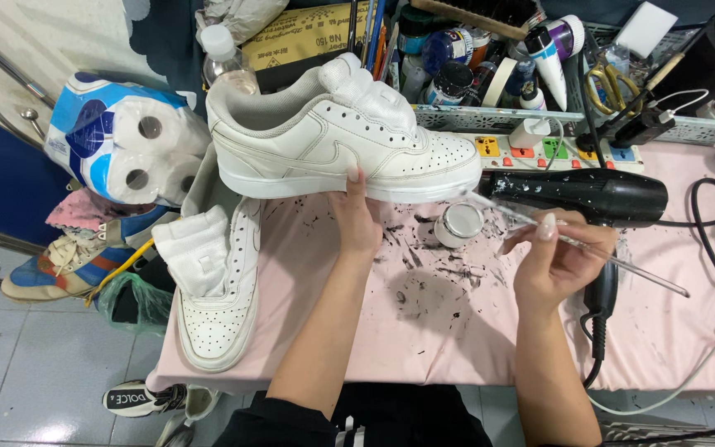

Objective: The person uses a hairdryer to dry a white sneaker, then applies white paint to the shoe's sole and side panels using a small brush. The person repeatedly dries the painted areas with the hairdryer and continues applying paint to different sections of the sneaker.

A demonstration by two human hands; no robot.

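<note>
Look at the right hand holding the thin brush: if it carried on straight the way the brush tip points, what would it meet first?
Probably the white sneaker held up by the left hand. The right hand aims its brush up-left at the sole edge near the toe, passing above the small paint jar; depth is uncertain.

A second white sneaker (218,294) is lying at the near left of the pink table cover (440,331). A black hair dryer (589,197) is resting at the right, its cord trailing off. A power strip (556,149) is sitting farther back, a toilet-roll pack (122,141) far left, a colourful sneaker (68,261) beneath it.
</note>
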